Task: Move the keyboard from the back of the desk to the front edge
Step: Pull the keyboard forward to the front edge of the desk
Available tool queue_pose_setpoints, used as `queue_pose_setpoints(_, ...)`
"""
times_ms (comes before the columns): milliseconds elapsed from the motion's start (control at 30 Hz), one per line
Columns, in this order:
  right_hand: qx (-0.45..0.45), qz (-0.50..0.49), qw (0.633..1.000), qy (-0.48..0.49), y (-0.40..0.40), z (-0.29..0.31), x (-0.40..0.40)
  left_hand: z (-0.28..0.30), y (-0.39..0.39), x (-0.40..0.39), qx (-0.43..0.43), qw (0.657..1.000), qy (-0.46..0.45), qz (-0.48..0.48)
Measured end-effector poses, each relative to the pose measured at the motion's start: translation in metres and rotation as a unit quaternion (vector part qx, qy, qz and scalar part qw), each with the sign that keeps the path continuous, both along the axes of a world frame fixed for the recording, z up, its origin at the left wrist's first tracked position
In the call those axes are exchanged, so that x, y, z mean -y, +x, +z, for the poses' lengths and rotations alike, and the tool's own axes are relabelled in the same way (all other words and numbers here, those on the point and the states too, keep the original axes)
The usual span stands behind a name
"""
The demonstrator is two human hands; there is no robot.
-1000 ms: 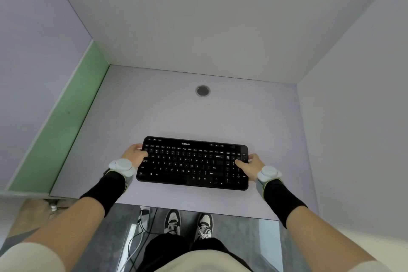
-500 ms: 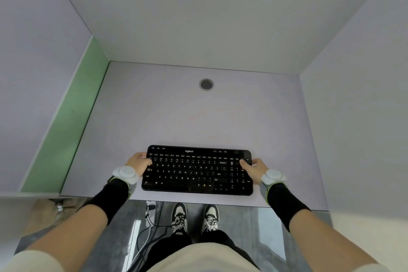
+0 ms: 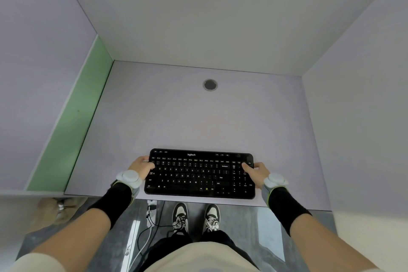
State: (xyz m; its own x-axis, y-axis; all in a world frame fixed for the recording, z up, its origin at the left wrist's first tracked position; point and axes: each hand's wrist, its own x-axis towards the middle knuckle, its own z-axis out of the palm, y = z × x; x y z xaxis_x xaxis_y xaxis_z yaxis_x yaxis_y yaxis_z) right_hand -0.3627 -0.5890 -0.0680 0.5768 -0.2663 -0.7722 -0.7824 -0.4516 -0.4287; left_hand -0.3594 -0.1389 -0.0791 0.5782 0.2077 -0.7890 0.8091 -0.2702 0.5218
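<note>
A black keyboard (image 3: 199, 174) with white key legends lies flat on the pale lilac desk (image 3: 198, 121), its near side almost level with the desk's front edge. My left hand (image 3: 141, 166) grips the keyboard's left end, thumb on the keys and fingers around the side. My right hand (image 3: 256, 171) grips the right end the same way, thumb resting on the number pad. Both wrists carry grey bands over black sleeves.
A round grey cable grommet (image 3: 210, 84) sits in the desk near the back wall. Lilac walls close in the back and right; a green panel (image 3: 72, 117) lines the left. Below the front edge are my shoes (image 3: 195, 216) and floor cables (image 3: 152, 221).
The keyboard has slid toward me with both hands on its ends, from a short way back to right at the desk's front edge.
</note>
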Motion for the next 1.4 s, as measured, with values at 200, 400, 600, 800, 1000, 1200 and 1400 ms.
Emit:
queue_pose_setpoints(200, -0.005, 0.001, 1.0, -0.001, -0.005, -0.007, 0.004, 0.049, -0.005, 0.023, 0.012, 1.0, -0.003, -0.023)
queue_pose_setpoints(400, -0.01, 0.003, 1.0, -0.002, -0.008, -0.033, 0.018, 0.057, -0.01, 0.028, 0.018, 0.999, -0.003, -0.03)
queue_pose_setpoints(600, -0.012, 0.003, 1.0, -0.007, -0.008, -0.042, 0.019, 0.042, -0.011, 0.019, 0.021, 0.999, 0.009, -0.047)
queue_pose_setpoints(800, -0.008, -0.005, 1.0, 0.001, -0.012, -0.04, 0.014, 0.035, -0.015, 0.016, 0.029, 0.998, 0.012, -0.06)
queue_pose_setpoints(1000, 0.005, -0.028, 0.999, 0.014, -0.017, -0.012, -0.002, 0.051, -0.017, 0.023, 0.025, 1.0, 0.004, -0.013)
queue_pose_setpoints(1200, 0.003, -0.035, 0.999, 0.021, -0.017, -0.014, 0.001, 0.064, -0.018, 0.033, 0.026, 1.0, 0.001, -0.003)
queue_pose_setpoints(1400, 0.007, -0.029, 0.999, 0.021, -0.017, -0.019, 0.005, 0.076, -0.02, 0.042, 0.035, 0.999, 0.004, -0.015)
